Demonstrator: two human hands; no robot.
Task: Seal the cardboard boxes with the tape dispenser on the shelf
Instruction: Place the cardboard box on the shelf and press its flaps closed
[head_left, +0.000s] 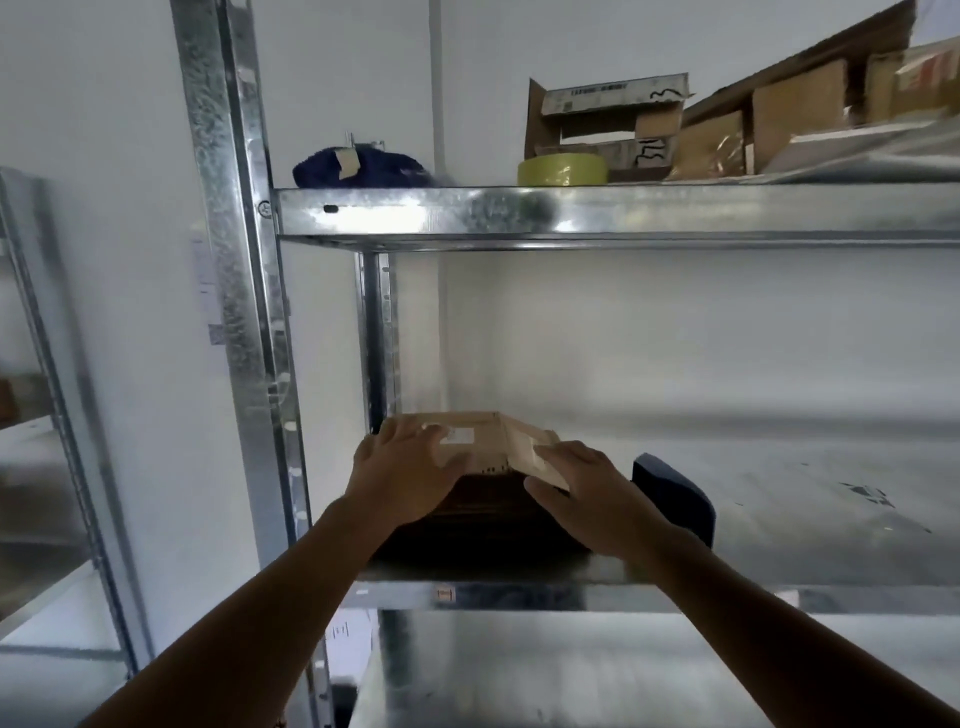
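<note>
A small cardboard box sits at the left end of the middle metal shelf, its top flaps partly raised. My left hand lies flat on the left flap with fingers spread. My right hand presses its straight fingers on the right flap, which is tilted. A dark blue tape dispenser stands on the shelf just right of my right hand, partly hidden by it. The box's front face is in dark shadow.
The upper shelf carries a yellow tape roll, several cardboard boxes, flat cardboard at the right and a dark blue object. A steel upright stands at left. Another rack is at far left.
</note>
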